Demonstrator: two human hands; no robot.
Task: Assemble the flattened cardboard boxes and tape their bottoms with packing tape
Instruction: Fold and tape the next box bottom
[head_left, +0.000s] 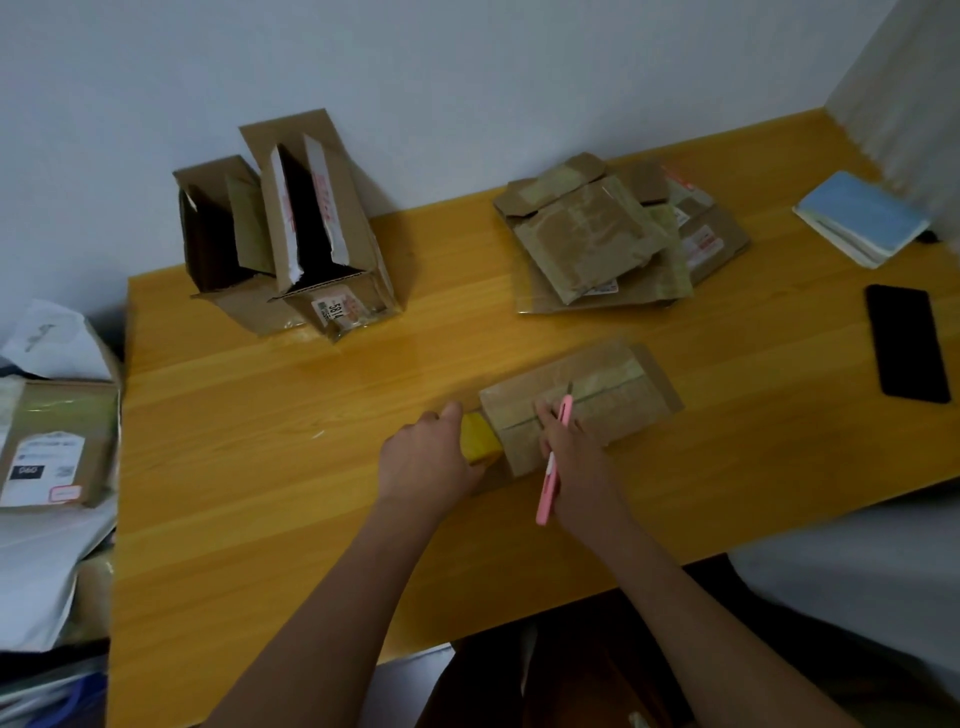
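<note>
A small cardboard box (597, 400) lies bottom-up on the wooden table (260, 467), with a strip of tape along its centre seam. My left hand (426, 457) grips a yellow tape roll (480, 439) at the box's left end. My right hand (571, 457) holds a pink utility knife (550, 478), its tip near the seam on the box's top face. A pile of flattened boxes (608, 239) lies at the back right. Two assembled boxes (291, 234) stand open at the back left.
A black phone (906, 343) lies at the right edge and a blue notebook (860, 218) at the far right corner. Parcels and white bags (47, 441) are stacked left of the table. A wall runs behind the table.
</note>
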